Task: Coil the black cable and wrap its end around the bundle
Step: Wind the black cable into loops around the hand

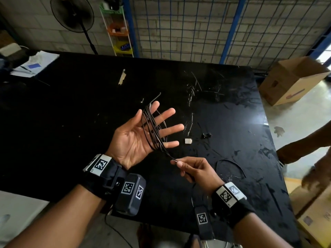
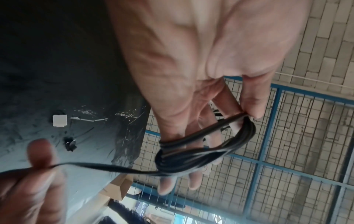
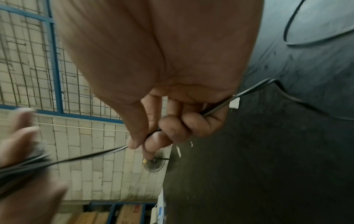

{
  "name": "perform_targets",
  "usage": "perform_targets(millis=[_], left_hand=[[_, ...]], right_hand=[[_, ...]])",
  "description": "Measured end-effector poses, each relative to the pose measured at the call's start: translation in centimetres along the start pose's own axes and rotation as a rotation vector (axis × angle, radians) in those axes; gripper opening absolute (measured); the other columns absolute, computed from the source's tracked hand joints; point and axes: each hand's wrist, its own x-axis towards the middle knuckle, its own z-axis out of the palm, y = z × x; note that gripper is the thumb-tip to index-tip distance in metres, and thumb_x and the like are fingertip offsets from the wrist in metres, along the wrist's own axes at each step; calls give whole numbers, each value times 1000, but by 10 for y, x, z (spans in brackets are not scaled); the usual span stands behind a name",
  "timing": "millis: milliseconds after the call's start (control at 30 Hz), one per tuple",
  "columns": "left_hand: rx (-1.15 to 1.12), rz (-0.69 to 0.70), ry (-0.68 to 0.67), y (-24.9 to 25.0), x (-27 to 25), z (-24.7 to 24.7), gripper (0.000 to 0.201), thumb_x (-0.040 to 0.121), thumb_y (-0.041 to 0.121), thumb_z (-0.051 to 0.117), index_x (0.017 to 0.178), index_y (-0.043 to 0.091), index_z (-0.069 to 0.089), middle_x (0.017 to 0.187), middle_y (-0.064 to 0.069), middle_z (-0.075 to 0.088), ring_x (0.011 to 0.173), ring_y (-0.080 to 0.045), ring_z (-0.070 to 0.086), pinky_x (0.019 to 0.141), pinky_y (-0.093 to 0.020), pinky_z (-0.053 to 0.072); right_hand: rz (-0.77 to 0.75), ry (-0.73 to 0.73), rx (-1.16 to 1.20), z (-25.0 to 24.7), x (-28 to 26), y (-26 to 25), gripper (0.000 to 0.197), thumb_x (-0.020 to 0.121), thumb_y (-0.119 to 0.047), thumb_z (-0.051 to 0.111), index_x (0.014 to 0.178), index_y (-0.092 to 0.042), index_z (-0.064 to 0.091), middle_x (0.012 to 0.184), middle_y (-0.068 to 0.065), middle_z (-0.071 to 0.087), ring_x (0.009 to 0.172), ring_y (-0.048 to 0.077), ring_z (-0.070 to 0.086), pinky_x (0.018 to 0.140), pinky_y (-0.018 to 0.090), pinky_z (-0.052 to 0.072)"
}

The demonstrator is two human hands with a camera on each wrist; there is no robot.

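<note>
One black cable (image 1: 152, 129): several loops around the four spread fingers of the left hand (image 1: 138, 138), above table (image 1: 71, 113) centre. Right hand (image 1: 195, 170) grip pinches the cable's free run.

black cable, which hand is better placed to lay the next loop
Right. The right hand pinches the free run of the black cable, with slack trailing onto the table. The left hand is spread open as the form, loops already round its fingers, so it should hold.
</note>
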Motion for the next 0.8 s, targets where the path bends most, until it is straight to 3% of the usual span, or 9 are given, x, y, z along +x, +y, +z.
perform_targets(millis=[67,167,267,367,500,600,700,800], left_hand=[[9,-61,-32,-2,-4,4,46,108,35,43,147,14,51,166,-22,27,149,-59,20,115,-78,12],[117,-176,2,-12,-10,6,45,105,34,50,145,13,55,164,-22,36,148,-59,27,117,-77,11],[226,-269,36,-29,-15,4,48,101,36,61,142,12,58,162,-22,41,144,-58,37,118,-76,13],[317,-344,84,-44,-16,1,54,97,37,66,143,9,59,158,-20,48,141,-53,46,119,-72,20],[391,-394,214,-50,-16,-5,50,100,34,59,144,9,59,154,-15,54,139,-46,53,120,-66,24],[474,-379,300,-48,-14,-8,45,105,31,49,144,13,59,152,-10,58,136,-40,57,121,-64,29],[523,-325,358,-45,-12,-10,46,105,30,46,146,12,56,149,-8,60,135,-37,59,119,-62,33],[491,-229,411,-40,-10,-14,47,106,31,44,147,12,55,150,-11,60,135,-39,59,118,-65,33]], right_hand=[[-10,110,-93,-11,9,0,21,98,-18,68,100,-1,79,57,1,57,46,9,41,47,20,30],[-70,270,-159,-28,19,-15,25,88,-28,77,80,-5,76,54,-2,58,44,4,44,50,23,33],[-152,332,-259,-36,27,-43,28,83,-29,84,74,-4,73,57,4,64,48,2,50,49,17,39],[-192,317,-402,-34,29,-73,36,76,-37,91,71,-5,73,59,13,67,50,6,52,49,17,42],[-183,236,-445,-24,22,-101,33,77,-39,90,64,-14,71,45,-10,51,39,4,40,43,17,36],[-202,190,-434,-15,12,-110,30,81,-36,87,65,-14,72,40,-13,47,36,2,36,42,14,33],[-257,167,-452,-6,1,-113,27,89,-27,81,72,-7,76,40,-14,53,34,0,42,44,11,34],[-332,135,-383,-1,-8,-111,16,94,-17,75,82,-10,80,56,5,70,49,2,55,53,17,42]])
